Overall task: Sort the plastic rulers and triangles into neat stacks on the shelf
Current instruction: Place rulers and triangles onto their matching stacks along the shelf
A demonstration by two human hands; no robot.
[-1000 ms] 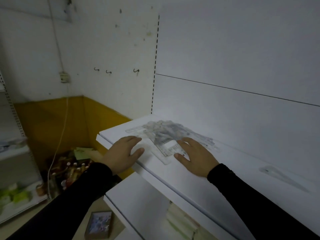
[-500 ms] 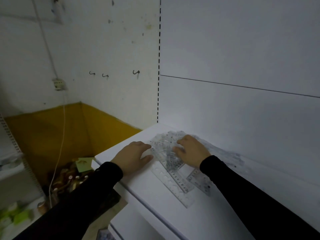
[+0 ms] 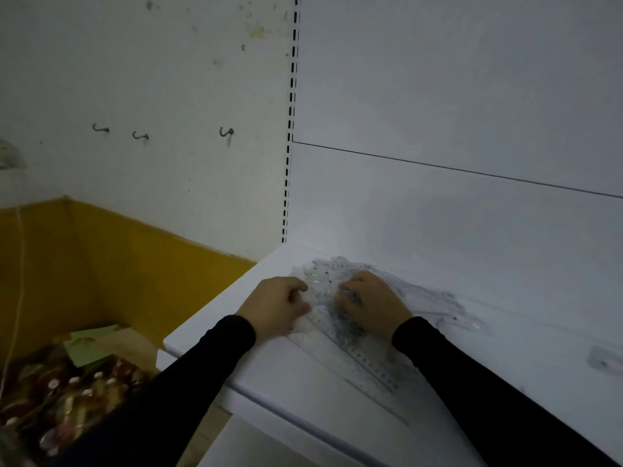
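A loose heap of clear plastic rulers and triangles lies on the white shelf near its back left corner. My left hand curls its fingers around the heap's left edge. My right hand presses down on the pile with bent fingers, gripping pieces from the right. A long clear ruler sticks out toward me between my two black sleeves. More clear pieces trail off to the right behind my right hand.
One separate clear piece lies far right on the shelf. The white back panel rises right behind the heap. Left of the shelf, below, a box of bottles stands on the floor by a yellow wall.
Both hands have closed in on the heap from either side; the left one now grips its edge instead of lying flat beside it. The view has moved closer to the shelf.
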